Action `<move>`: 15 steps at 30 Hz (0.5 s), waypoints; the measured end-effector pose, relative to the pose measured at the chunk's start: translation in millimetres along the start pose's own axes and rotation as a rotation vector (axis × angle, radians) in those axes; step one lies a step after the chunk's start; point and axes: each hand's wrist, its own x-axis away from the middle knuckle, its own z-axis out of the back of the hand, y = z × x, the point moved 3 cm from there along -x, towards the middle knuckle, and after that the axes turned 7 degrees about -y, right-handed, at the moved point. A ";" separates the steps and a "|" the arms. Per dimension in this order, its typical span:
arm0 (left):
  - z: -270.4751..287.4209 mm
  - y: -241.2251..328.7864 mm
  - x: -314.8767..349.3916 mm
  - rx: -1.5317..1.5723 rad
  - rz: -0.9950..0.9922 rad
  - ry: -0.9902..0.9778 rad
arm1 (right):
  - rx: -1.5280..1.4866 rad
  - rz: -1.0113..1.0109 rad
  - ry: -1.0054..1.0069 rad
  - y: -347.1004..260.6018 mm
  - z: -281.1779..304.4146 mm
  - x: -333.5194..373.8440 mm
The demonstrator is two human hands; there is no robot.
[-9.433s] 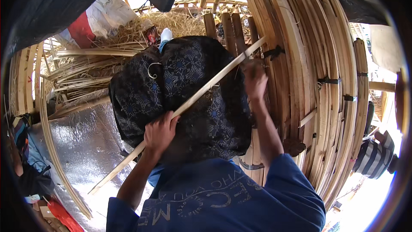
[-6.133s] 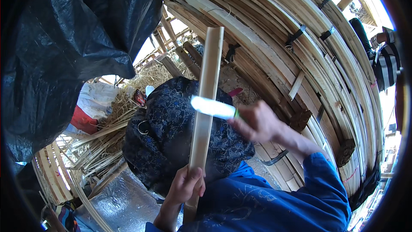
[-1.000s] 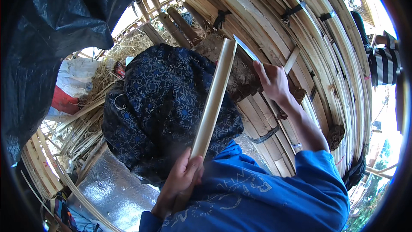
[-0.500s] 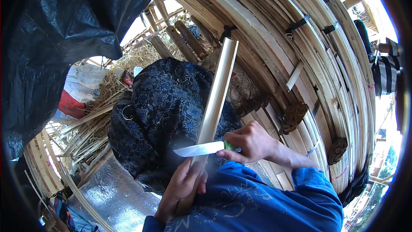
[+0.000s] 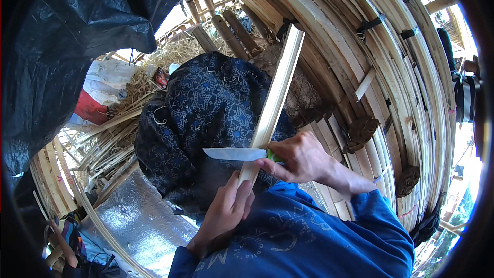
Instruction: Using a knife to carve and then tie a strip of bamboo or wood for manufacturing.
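My right hand (image 5: 301, 158) is closed round the green handle of a knife (image 5: 234, 154). The blade points left and lies across a long pale strip of split bamboo (image 5: 278, 90). My left hand (image 5: 226, 208) grips the lower end of that strip, just below the blade. The strip slants up and away to the right, its far end raised toward the stacked slats. Beneath it, a dark blue patterned cloth (image 5: 206, 108) covers my lap, with a few thin curled shavings on it.
Long bamboo slats (image 5: 350, 36), bound with black ties, are stacked along the right. A dark tarp (image 5: 82, 20) hangs at the upper left. Loose thin strips (image 5: 116, 141) and straw lie at left, near a shiny silver sheet (image 5: 134, 221) and a red-and-white sack (image 5: 92, 108).
The knife and my right hand have moved up the picture, away from me. The bamboo strip and my left hand have shifted slightly up and right; both grips stay.
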 end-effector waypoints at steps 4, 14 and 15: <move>-1.8 7.3 1.8 -0.094 0.009 0.005 | 0.149 0.062 0.038 19.0 -3.9 10.7; -2.4 -9.8 7.1 -0.141 0.030 0.015 | 0.046 -0.592 0.099 74.8 40.0 2.4; -0.6 -11.8 8.7 -0.198 0.048 0.042 | 0.077 -0.488 0.091 77.0 37.0 2.9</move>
